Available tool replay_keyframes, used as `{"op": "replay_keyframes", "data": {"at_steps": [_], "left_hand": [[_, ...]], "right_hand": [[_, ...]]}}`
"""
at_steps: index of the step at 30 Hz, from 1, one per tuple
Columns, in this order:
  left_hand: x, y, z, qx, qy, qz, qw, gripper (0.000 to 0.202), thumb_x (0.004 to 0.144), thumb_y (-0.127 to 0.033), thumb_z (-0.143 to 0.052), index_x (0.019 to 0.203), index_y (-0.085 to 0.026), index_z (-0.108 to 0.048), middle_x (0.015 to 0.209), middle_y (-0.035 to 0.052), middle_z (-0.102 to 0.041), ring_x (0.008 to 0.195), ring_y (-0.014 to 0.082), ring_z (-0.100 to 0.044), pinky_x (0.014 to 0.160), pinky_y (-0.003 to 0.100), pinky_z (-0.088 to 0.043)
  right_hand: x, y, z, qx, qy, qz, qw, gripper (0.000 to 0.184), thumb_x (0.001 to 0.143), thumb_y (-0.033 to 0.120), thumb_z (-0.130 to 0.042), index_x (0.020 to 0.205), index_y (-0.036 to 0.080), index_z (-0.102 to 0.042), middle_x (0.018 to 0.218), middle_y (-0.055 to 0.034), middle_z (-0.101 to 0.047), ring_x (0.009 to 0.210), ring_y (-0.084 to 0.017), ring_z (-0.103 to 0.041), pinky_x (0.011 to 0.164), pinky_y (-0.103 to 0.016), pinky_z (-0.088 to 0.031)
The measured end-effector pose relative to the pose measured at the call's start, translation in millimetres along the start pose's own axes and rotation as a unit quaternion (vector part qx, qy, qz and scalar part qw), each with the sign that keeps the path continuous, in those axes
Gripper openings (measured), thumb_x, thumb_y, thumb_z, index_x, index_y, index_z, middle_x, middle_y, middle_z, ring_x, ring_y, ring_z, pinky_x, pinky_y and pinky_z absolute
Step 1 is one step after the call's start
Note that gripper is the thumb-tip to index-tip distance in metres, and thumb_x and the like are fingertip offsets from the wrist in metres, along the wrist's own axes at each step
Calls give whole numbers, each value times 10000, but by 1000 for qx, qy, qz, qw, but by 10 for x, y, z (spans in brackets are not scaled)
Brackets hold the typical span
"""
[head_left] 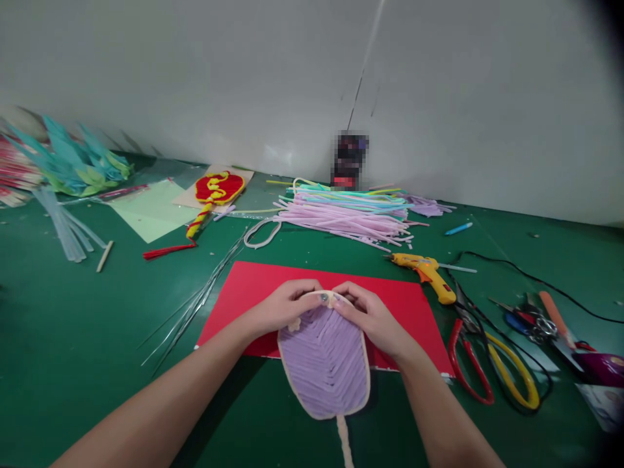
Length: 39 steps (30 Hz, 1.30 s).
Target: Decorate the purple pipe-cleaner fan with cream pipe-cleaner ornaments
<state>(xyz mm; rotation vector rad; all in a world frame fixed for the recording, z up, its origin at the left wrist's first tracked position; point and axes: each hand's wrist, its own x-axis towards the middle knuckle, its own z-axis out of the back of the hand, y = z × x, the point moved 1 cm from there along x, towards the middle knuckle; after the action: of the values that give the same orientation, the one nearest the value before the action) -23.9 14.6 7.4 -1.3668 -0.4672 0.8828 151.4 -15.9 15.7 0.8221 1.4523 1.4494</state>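
Where the green tabletop point(43, 364) runs well left of the red board point(244, 292): one bunch of translucent sticks point(68, 227), apparently set aside from the forearms. Just left of the board: loose thin wires point(195, 305), fanned lengthwise. Beyond its far left corner: one red-and-yellow fan point(221, 190) with red tassel, face up, perhaps for reference. Over the board's middle: the left hand point(287, 305), closed, thumb in front and fingers curled over the top rim of one purple fan point(324, 364). The fan, cream-edged, overhangs the board's near edge, handle toward the wearer, presumably so the top is within both thumbs' reach. Behind the board: one bundle of fuzzy stems point(336, 218), probably stocked there for easy picking. Over the board, right of centre: the right hand point(368, 315), likewise closed on the rim, thumbs close together, likely pressing or steadying it. At the board's far right corner: one yellow glue gun point(429, 270), nozzle leftward. Off its right end: one red-handled tool point(454, 351), grips nearest the wearer, seemingly for ready pickup.
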Motion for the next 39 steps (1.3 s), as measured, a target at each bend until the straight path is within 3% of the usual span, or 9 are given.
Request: {"op": "replay_keyframes", "data": {"at_steps": [14, 27, 32, 39], "left_hand": [[33, 29, -23, 62, -42, -39, 996, 250, 788, -345, -463, 639, -146, -480, 598, -43, -409, 584, 81, -391, 522, 183, -288], [36, 49, -22, 39, -21, -22, 999, 261, 804, -339, -440, 625, -149, -449, 577, -52, -371, 551, 70, -375, 496, 180, -279], [37, 63, -21, 34, -19, -5, 999, 259, 797, -332, -437, 612, -151, -449, 565, -55, -367, 536, 69, -364, 491, 179, -272], [19, 39, -23, 35, -14, -29, 999, 226, 781, -267, -437, 592, -144, -450, 578, -51, -371, 566, 69, -363, 510, 177, -273]], "right_hand": [[32, -57, -66, -19, -14, -22, 999, 201, 750, 358, -588, 835, 180, -550, 787, -1, -574, 758, -132, -529, 667, -241, -405], [30, -93, -99, -52, -30, 11, 998, 144, 768, 322, -568, 766, 188, -515, 699, 25, -511, 644, -103, -470, 586, -216, -361], [32, -114, -106, -31, -23, 3, 999, 168, 757, 338, -584, 758, 185, -516, 697, 27, -500, 645, -101, -460, 575, -210, -351], [36, -132, -113, 0, -15, -14, 1000, 213, 726, 360, -625, 724, 179, -512, 672, 31, -492, 638, -101, -456, 572, -215, -341]]}}
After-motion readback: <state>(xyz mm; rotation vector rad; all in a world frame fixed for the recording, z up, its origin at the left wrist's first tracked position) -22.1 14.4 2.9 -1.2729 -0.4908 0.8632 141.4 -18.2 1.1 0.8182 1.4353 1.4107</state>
